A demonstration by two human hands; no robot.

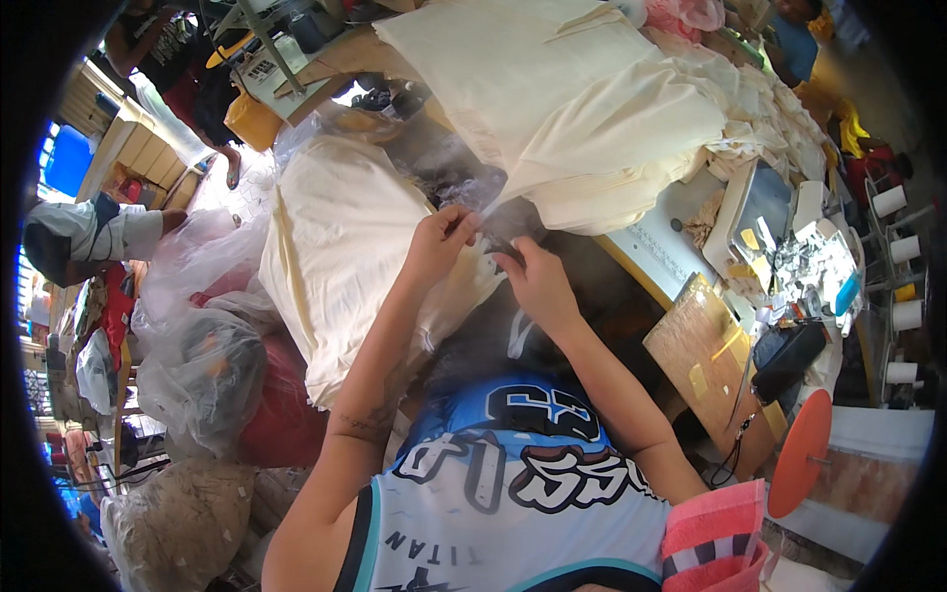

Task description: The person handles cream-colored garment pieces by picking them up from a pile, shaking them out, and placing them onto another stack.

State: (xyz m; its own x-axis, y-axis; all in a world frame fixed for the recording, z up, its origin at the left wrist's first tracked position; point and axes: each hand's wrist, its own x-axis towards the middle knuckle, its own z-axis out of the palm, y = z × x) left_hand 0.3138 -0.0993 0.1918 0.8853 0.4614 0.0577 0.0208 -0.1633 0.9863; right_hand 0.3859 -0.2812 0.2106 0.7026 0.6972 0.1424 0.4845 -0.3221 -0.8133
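My left hand [444, 242] is closed in a pinch on the edge of a cream cloth, in front of my chest. Just right of it, my right hand [541, 283] has its thumb and forefinger bent together. A small dark thing shows at those fingertips, too small to make out. One cream cloth piece [335, 237] drapes down on the left beside my left forearm. A larger cream cloth [572, 109] spreads over the worktable ahead, and its gathered corner comes down to my fingers. Whether the two pieces are joined there cannot be told.
A sewing machine [755, 217] stands on the right beside a wooden board [698, 345] and a black pouch [789, 360]. An orange disc [799, 454] and several thread cones [903, 316] are farther right. Clear plastic bags [202, 365] crowd the left. A person [163, 59] is at the far left.
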